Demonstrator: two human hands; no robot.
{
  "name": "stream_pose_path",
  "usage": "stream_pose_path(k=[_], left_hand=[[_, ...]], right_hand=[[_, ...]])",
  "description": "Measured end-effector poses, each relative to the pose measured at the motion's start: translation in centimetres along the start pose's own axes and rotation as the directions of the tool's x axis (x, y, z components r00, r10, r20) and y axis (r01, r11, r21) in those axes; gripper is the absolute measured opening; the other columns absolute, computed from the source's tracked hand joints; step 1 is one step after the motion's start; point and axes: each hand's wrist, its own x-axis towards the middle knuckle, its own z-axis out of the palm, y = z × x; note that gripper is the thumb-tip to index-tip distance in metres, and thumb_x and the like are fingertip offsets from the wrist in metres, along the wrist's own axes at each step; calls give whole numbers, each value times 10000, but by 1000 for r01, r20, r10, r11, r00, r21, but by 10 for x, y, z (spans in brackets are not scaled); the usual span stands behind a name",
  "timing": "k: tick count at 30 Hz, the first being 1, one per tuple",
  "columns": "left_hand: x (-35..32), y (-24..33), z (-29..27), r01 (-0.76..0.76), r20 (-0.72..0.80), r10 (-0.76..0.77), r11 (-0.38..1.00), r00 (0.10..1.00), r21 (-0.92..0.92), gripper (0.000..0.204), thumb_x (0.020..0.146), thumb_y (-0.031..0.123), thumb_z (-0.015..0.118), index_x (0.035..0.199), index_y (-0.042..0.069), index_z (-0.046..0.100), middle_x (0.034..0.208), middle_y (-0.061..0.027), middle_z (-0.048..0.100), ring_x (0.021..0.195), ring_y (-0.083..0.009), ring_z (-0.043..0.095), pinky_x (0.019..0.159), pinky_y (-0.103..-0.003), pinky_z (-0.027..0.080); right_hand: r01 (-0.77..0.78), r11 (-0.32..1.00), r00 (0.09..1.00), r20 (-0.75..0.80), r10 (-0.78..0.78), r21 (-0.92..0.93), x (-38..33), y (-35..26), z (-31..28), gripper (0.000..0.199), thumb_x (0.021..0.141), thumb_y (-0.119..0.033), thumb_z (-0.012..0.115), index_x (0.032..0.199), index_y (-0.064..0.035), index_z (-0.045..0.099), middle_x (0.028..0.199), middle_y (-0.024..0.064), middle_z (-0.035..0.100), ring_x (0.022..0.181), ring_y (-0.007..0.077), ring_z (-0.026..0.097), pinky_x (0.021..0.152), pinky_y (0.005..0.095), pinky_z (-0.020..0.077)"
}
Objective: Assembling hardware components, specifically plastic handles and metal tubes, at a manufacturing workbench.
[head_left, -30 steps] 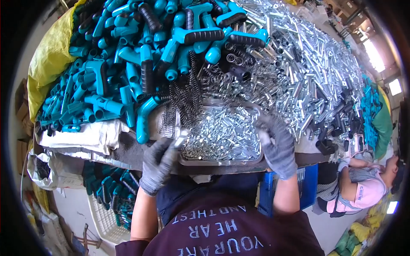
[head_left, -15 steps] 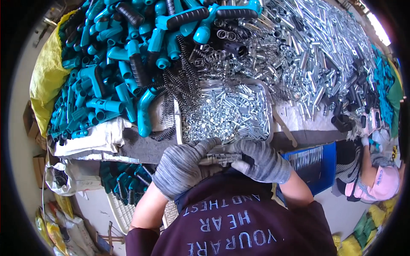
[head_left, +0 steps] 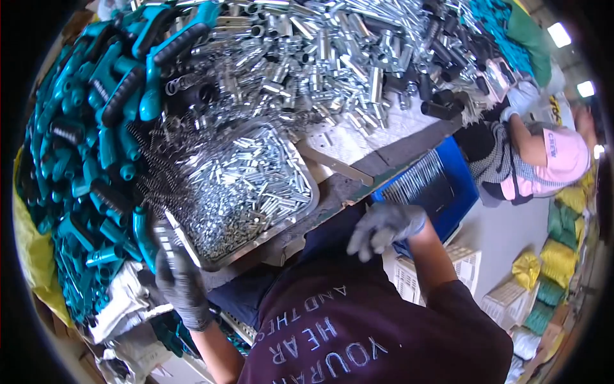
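Note:
A shallow metal tray point(head_left: 299, 168) full of small silvery metal parts sits at the bench's near edge. My left hand point(head_left: 180, 280), in a grey glove, is closed over the tray's near left corner. A small silvery piece shows at its fingertips. My right hand point(head_left: 385, 227), also gloved, hovers off the bench edge in front of the tray's right side. Its fingers are loosely spread and hold nothing. My dark purple shirt point(head_left: 358, 333) hides the space below the bench.
Teal and black plastic handles point(head_left: 102, 121) are heaped to the left of the tray, with black springs point(head_left: 150, 163) beside it. Shiny metal tubes point(head_left: 332, 51) cover the bench behind. A blue crate point(head_left: 441, 185) stands to the right. Another person point(head_left: 543, 160) sits beyond it.
My hands were together at the tray's near edge. Now the left is at its left corner and the right has lifted off to the right. The view has tilted.

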Motion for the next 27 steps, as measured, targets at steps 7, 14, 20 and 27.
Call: stream_pose_path(k=[7, 14, 20, 27], left_hand=[[10, -68, -37, 246, -55, -325, 804, 944, -541, 349, 982, 356, 553, 1172, 68, 606, 698, 6, 538, 392, -46, 336, 329, -190, 229], [11, -76, -45, 259, -14, -310, 815, 951, -518, 353, 983, 342, 573, 1191, 57, 591, 732, -7, 555, 415, -37, 362, 339, -184, 229], [11, -82, -49, 230, -21, -279, 828, 960, -511, 375, 983, 341, 573, 1229, 58, 590, 768, -15, 589, 427, -37, 380, 348, -179, 242], [6, -71, -45, 186, -186, -326, 829, 927, -527, 412, 982, 347, 570, 1271, 53, 577, 773, -21, 608, 434, -41, 396, 365, -170, 250]], right_hand=[[251, 847, -337, -778, 531, 469, -131, 247, -20, 199, 896, -286, 680, 934, -93, 708, 840, 47, 689, 673, 147, 617, 609, 291, 508], [-590, 798, 20, -990, -139, -124, -136, 330, -28, 190, 784, 18, 678, 964, -38, 702, 945, 110, 721, 907, 192, 663, 823, 363, 546], [-541, 833, 17, -988, 152, 119, -139, 343, -55, 87, 787, -53, 723, 847, -43, 660, 750, 46, 653, 734, 183, 612, 738, 351, 537], [-936, 266, -238, -971, 11, 232, -139, 303, -27, 171, 883, -273, 698, 884, -102, 692, 828, 146, 702, 770, 249, 667, 702, 400, 517]])
